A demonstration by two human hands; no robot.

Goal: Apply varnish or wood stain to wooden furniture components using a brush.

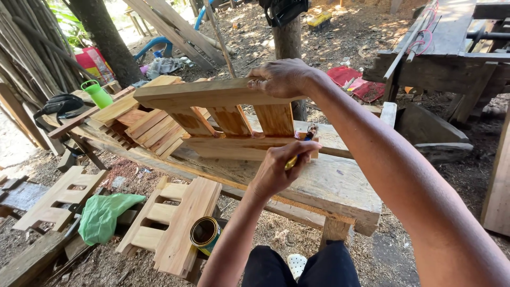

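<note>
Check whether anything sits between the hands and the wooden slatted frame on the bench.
Nothing visible does. The right hand grips the top rail of the wooden slatted frame, and the left hand, holding a yellow-handled tool, rests against its lower rail.

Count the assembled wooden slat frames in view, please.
3: one frame on the workbench under the right hand, two on the ground at left and centre. Others may be hidden.

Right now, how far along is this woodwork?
Two slatted frames already lie assembled on the ground. One more wooden frame stands on the workbench: the right hand steadies its top rail, the left hand works a yellow-handled tool at its lower rail. Loose slats still wait stacked.
</note>
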